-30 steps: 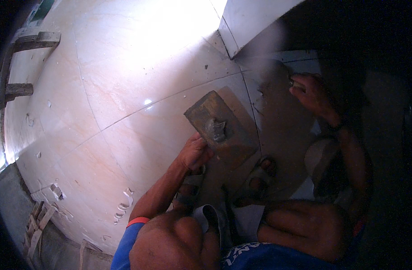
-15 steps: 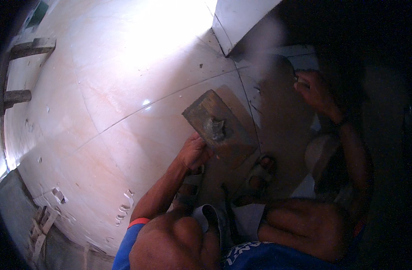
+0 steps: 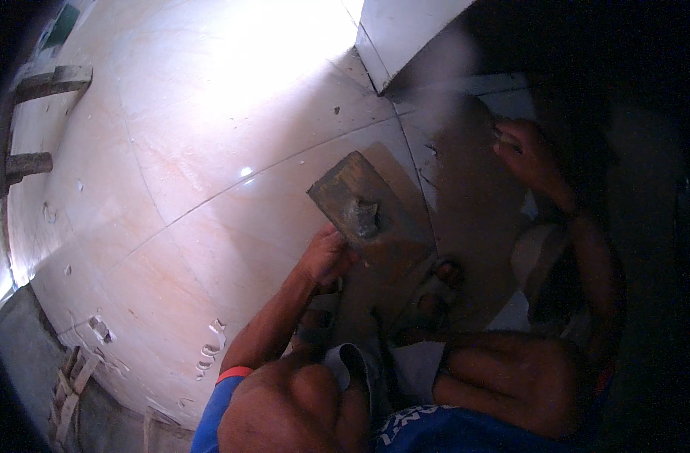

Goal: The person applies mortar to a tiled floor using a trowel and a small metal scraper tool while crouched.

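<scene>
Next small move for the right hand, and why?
Probably bring the right hand to the board to scoop from the grey lump: the left hand holds the board out with the lump on top, and the right hand, well apart from it, seems to grip a handle, too dark to identify.

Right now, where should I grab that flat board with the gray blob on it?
Probably by the board's near-left edge, coming from the person's left, where the left hand holds it. It's flat, and the gray blob sits around the middle of its top, so gripping the edge should keep fingers clean.
</scene>
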The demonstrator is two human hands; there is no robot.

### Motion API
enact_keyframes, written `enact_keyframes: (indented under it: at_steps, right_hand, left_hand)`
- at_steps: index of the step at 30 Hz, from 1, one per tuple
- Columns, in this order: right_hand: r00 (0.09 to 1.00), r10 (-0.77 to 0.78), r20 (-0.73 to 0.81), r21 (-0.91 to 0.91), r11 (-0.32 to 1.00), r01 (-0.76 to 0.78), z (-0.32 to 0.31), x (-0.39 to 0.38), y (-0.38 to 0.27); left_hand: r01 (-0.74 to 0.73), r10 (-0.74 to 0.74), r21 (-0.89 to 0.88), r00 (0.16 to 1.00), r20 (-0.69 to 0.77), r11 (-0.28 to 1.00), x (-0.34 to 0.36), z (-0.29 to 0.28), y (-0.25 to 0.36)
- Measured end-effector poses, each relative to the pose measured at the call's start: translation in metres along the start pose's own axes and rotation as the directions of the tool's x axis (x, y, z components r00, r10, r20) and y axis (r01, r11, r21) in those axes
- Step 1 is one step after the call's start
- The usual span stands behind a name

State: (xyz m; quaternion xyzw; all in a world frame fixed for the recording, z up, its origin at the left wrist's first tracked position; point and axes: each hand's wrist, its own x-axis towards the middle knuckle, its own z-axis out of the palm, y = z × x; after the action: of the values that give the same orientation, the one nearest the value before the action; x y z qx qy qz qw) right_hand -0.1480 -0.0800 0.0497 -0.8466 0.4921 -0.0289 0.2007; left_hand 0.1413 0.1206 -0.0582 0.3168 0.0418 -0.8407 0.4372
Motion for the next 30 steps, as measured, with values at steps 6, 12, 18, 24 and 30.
enact_keyframes:
  at_steps: [6, 12, 18, 24, 30]
  right_hand:
    - [0.941, 0.208, 0.267, -0.012, 0.977, -0.212, 0.000, 0.005, 0.005]
    - [0.975, 0.205, 0.081, 0.041, 0.977, -0.209, 0.005, 0.004, 0.010]
    - [0.983, 0.120, 0.142, -0.123, 0.987, -0.103, 0.011, 0.001, 0.008]
    - [0.994, 0.044, 0.098, -0.099, 0.995, -0.035, -0.002, 0.005, -0.012]
    - [0.976, 0.097, 0.195, -0.081, 0.993, -0.083, -0.003, 0.014, -0.043]
  left_hand:
    - [0.000, 0.001, -0.010, 0.999, 0.040, 1.000, 0.000, 0.005, 0.001]
    - [0.013, -0.011, 0.048, 0.999, -0.037, 0.999, 0.001, 0.008, 0.002]
    - [0.037, -0.039, 0.057, 0.999, 0.024, 0.998, 0.000, 0.007, 0.003]
    - [0.032, -0.033, 0.035, 0.999, 0.006, 0.999, 0.006, 0.011, -0.002]
    - [0.024, -0.023, -0.003, 0.996, 0.090, 1.000, 0.002, 0.005, 0.000]
